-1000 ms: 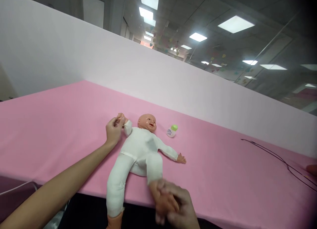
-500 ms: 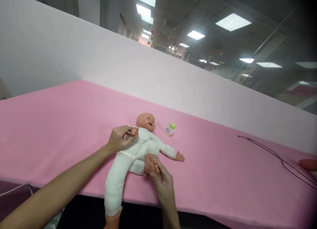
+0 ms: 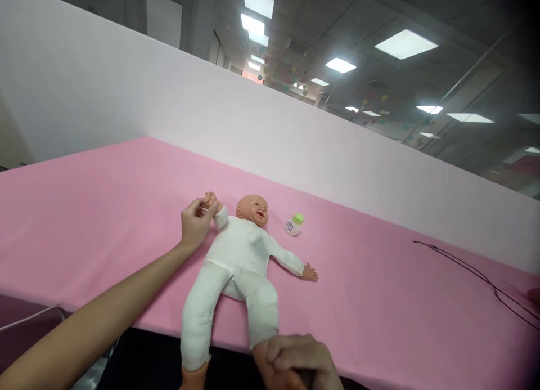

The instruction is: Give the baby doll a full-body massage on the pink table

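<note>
- The doll (image 3: 240, 246) lay on its back on the pink table (image 3: 371, 305), legs (image 3: 262, 308) reaching over the near edge.
- The left hand (image 3: 194, 227) gripped its left-side arm (image 3: 221, 216) near the wrist, seemingly keeping it raised.
- The right hand (image 3: 307, 356) curled its fingers around the right-side foot (image 3: 264, 359), apparently controlling that leg.
- The bottle (image 3: 294, 225) sat right of the head (image 3: 252, 207), perhaps leaving the limbs room.

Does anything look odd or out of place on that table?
Slightly: the doll has its lower legs overhanging the edge of the pink table, without tabletop beneath, and a black cord lies loose at right. No spill shows.
</note>
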A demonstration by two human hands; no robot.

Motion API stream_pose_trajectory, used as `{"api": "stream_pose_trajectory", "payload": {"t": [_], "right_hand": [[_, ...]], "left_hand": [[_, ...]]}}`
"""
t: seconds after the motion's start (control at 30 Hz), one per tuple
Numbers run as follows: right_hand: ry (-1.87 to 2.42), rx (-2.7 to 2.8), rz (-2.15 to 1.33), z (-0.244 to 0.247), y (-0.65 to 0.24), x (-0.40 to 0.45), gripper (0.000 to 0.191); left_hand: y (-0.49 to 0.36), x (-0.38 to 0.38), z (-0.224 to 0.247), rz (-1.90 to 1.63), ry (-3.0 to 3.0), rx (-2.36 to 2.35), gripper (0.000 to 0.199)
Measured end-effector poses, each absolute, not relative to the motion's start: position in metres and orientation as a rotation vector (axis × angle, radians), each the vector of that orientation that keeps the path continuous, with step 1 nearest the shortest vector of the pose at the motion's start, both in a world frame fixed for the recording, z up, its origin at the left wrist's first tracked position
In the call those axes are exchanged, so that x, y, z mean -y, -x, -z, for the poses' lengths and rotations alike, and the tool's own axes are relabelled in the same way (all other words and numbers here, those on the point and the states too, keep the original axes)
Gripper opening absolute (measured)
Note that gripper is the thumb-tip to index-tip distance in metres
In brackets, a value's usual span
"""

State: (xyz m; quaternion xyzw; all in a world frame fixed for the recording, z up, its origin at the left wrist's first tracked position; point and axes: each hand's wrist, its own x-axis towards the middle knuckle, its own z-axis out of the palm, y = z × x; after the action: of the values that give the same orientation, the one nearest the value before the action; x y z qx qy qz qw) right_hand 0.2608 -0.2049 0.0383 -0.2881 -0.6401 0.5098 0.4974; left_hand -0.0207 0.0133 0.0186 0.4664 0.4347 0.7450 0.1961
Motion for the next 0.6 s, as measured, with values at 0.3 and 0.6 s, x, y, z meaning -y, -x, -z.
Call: {"api": "stream_pose_trajectory", "payload": {"t": [0.3, 0.6], "right_hand": [[0.988, 1.065, -1.224, -0.022, -0.216, 0.157, 0.052], [0.744, 1.728, -1.360, -0.041, -0.259, 0.202, 0.031]], "left_hand": [[0.008, 0.005, -0.008, -1.832, -2.096, -1.094, 0.016], [0.023, -0.028, -0.013, -2.022, -0.846, -1.211, 0.040]]}}
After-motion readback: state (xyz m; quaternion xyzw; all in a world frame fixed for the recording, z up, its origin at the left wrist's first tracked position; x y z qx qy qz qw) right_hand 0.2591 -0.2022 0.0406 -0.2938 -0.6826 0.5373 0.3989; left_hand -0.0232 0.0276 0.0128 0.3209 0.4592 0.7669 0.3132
